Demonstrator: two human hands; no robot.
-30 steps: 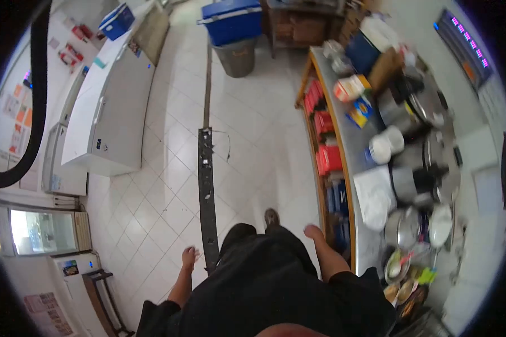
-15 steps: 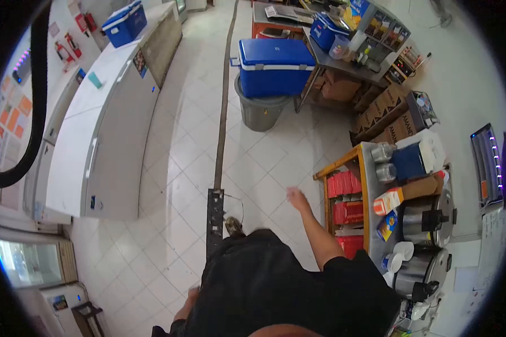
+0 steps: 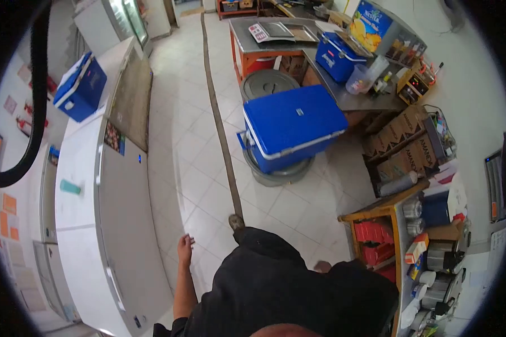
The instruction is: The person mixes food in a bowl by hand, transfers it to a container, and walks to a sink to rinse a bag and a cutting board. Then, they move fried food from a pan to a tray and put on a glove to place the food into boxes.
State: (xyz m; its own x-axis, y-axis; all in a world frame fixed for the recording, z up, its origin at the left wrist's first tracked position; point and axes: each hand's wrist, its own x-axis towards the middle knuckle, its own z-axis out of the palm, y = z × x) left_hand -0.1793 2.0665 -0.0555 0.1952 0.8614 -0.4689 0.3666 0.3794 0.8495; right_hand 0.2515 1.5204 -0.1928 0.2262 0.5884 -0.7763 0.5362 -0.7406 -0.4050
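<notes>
Well, long white freezer (image 3: 130, 224), flat top, pale handles (image 3: 114, 287).

A single head-worn camera looks forward and steeply down (a wide, round view) over the floor.

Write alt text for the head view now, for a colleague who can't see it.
A person's empty left hand and blurred right hand hang above a tiled floor, with a large blue cooler ahead on a grey bin. White chest freezers line the left; a wood-framed bench holding metal pots stands right.
</notes>
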